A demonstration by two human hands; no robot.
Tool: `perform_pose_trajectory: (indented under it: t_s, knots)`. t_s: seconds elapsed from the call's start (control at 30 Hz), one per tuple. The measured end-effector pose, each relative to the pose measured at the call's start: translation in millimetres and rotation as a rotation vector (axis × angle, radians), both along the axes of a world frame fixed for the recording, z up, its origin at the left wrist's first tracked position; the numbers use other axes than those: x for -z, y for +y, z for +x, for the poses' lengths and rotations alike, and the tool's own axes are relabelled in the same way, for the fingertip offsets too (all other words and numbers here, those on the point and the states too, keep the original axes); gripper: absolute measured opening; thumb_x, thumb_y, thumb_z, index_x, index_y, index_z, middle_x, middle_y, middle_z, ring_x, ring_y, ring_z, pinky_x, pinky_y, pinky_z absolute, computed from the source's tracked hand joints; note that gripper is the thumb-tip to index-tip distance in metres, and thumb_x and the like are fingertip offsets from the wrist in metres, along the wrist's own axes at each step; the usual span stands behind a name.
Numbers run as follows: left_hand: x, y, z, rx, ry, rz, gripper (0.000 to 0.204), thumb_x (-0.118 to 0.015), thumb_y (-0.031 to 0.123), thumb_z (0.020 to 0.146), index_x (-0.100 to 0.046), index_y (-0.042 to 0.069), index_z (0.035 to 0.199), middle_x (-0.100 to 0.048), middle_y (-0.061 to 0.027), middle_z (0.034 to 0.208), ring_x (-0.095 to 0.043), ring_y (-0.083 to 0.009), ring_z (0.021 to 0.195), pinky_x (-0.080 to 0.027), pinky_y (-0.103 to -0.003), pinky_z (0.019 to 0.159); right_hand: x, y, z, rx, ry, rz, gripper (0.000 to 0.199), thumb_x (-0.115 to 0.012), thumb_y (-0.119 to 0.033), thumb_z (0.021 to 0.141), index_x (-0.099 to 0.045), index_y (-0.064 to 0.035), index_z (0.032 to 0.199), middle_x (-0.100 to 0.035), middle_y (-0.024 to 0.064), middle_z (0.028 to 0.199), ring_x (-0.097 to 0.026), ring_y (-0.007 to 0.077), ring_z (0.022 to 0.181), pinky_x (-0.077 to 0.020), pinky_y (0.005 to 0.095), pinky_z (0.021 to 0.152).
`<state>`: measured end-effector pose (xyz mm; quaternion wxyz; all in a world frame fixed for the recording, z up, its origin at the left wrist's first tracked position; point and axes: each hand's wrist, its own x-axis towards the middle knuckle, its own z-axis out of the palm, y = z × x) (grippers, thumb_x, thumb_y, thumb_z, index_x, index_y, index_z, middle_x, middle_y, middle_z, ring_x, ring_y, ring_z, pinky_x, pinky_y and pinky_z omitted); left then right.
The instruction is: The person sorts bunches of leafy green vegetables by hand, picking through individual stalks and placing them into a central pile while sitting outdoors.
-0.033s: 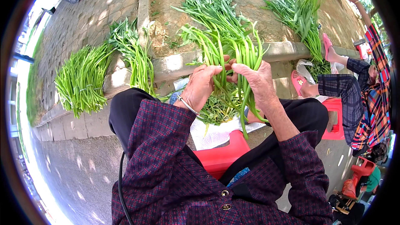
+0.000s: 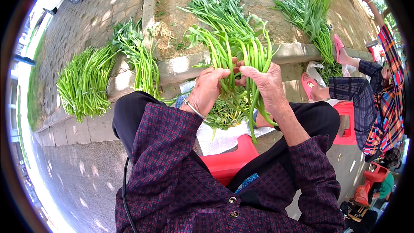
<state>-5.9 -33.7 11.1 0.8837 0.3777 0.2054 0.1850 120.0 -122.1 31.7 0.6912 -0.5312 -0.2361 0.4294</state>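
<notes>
— What is held at this moment?

— A bundle of long green leafy stalks (image 2: 235,56) is gripped in front of the body, above the lap. The left hand (image 2: 206,91) is closed around the lower stems, and the right hand (image 2: 267,87) is clamped on the same stems just beside it, thumbs nearly touching.

— Where are the trimmings kept?

— A heap of plucked green leaves (image 2: 224,114) is seen below the hands, on a white plastic sheet (image 2: 220,140) over a red plastic stool (image 2: 230,162).

— How might the step be done well?

— The stems are probably best kept aligned and held firmly near the base, so nothing slips. More stalks lie on the stone kerb (image 2: 181,67).
</notes>
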Motion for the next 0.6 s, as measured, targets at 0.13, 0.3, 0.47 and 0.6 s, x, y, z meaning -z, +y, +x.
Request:
perform_pose_trajectory:
  t_s: [0.13, 0.3, 0.47, 0.6]
  knots:
    - [6, 0, 0, 0.017, 0.154, 0.111, 0.035, -0.045, 0.017, 0.086, -0.053, -0.003, 0.114, -0.061, -0.0115, 0.097, -0.059, -0.0191, 0.08, -0.046, -0.032, 0.073, 5, -3, 1, -0.061, -0.228, -0.068, 0.009, -0.063, -0.004, 0.079, -0.063, 0.0012, 0.086, -0.062, 0.0023, 0.071, -0.057, 0.0073, 0.057, -0.0466, 0.0204, 0.05]
    - [5, 5, -6, 0.102, 0.197, 0.243, 0.026, -0.045, 0.016, 0.087, -0.059, -0.002, 0.099, -0.063, -0.0094, 0.081, -0.059, -0.0171, 0.07, -0.047, -0.028, 0.063, 5, -4, -1, -0.087, -0.2, -0.052, 0.006, -0.062, -0.003, 0.078, -0.062, 0.0004, 0.083, -0.06, 0.0, 0.067, -0.054, 0.0068, 0.053, -0.0443, 0.022, 0.047]
    - [-4, 5, -4, -0.022, 0.257, 0.253, 0.023, -0.05, 0.016, 0.088, -0.062, -0.001, 0.098, -0.062, -0.0071, 0.075, -0.058, -0.0126, 0.06, -0.045, -0.023, 0.054, 8, -4, 4, -0.068, -0.185, -0.066, 0.007, -0.064, -0.006, 0.078, -0.062, 0.0, 0.082, -0.061, 0.0012, 0.068, -0.055, 0.0079, 0.052, -0.044, 0.0223, 0.047]
    - [3, 14, -11, -0.257, 0.201, 0.172, 0.019, -0.053, 0.018, 0.09, -0.06, 0.001, 0.095, -0.06, -0.0062, 0.071, -0.055, -0.0116, 0.054, -0.046, -0.025, 0.051, 2, 0, 3, 0.037, -0.082, -0.104, 0.011, -0.067, -0.011, 0.076, -0.062, -0.0016, 0.079, -0.061, 0.0025, 0.067, -0.056, 0.0091, 0.051, -0.0438, 0.0224, 0.048]
